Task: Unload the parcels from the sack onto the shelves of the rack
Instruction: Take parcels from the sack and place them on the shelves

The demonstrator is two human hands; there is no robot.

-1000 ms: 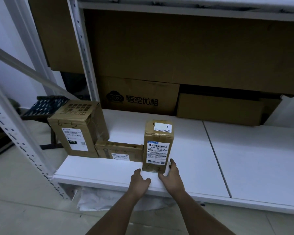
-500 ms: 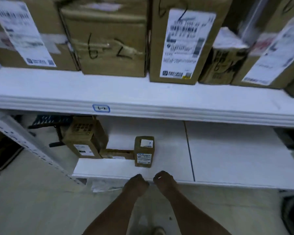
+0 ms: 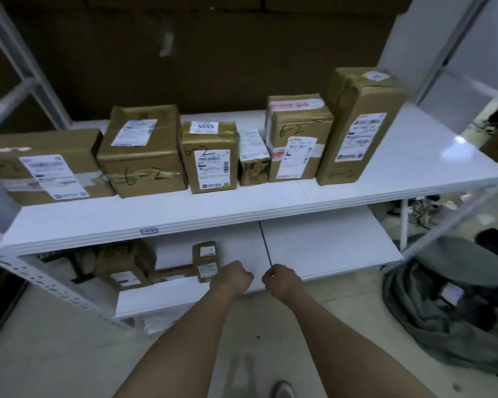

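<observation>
Most of the unloading looks done to me: six taped brown cardboard parcels (image 3: 210, 156) stand in a row along the upper white shelf (image 3: 184, 216) of the white metal rack (image 3: 41, 280), and three more sit at the left end of the lower white shelf (image 3: 328, 248). The crumpled grey fabric sack (image 3: 449, 305) lies on the floor to the right, and there's a parcel label showing in its mouth, so I'd guess at least one is left. The small upright brown box with a white label (image 3: 206, 261) stands on end, long axis vertical, label facing the near edge. Both hands are empty: the left hand (image 3: 232, 278) and right hand (image 3: 282, 280) hang just in front of the lower shelf, fingers loosely curled.
</observation>
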